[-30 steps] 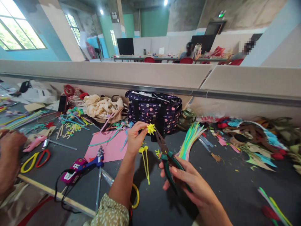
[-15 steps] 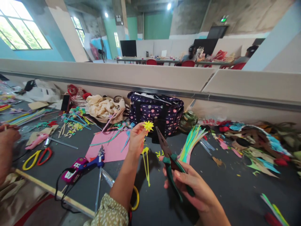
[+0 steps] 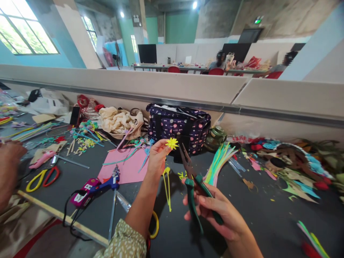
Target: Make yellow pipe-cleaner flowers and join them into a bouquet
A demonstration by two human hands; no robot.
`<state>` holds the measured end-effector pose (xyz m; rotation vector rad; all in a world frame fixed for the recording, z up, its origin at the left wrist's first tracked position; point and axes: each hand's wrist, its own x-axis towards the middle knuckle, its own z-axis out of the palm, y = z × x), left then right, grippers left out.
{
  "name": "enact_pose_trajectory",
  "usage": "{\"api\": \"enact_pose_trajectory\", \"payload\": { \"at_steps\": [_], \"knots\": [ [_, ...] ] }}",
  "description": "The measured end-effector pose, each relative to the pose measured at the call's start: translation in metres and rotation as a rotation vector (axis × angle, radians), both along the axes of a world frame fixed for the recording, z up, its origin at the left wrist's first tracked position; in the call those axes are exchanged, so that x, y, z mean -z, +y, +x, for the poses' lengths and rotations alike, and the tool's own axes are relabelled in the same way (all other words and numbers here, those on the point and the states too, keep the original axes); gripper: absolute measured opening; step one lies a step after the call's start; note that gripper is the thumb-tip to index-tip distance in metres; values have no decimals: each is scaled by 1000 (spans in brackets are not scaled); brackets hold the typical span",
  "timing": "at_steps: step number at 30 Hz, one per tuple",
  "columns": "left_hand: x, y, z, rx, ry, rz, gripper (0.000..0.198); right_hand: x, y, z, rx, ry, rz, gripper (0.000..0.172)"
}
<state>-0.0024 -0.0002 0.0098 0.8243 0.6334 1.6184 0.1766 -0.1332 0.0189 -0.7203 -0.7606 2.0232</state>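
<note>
Between its thumb and fingers, my left hand pinches a yellow pipe-cleaner flower. Green-handled long-nose pliers are in my right hand, handles spread. Their jaws point up, slightly parted, just right of the flower and apart from it. Below my left hand, yellow stems with knobbed tops lie on the dark table. Short yellow pieces are beside them, left of the pliers.
A glue gun and pink sheet lie left of my forearm, with scissors farther left. Behind stand a patterned bag and a jar. Colored pipe cleaners lie right. Another person's hand is at the left edge.
The pliers' handles have spread wider in my right hand, and the jaws have parted a little. My left hand has shifted slightly right with the flower.
</note>
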Motion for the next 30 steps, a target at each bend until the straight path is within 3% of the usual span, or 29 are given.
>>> {"api": "enact_pose_trajectory", "payload": {
  "at_steps": [4,15,30],
  "knots": [
    [-2,-2,0,8,11,14,29,-5,0,-1,-22,8,-10,45],
    [3,-2,-2,53,78,71,26,-4,0,0,-23,-21,-19,44],
    [-4,-7,-4,-10,167,112,20,2,-1,-2,28,-87,48,39]
  ]
}}
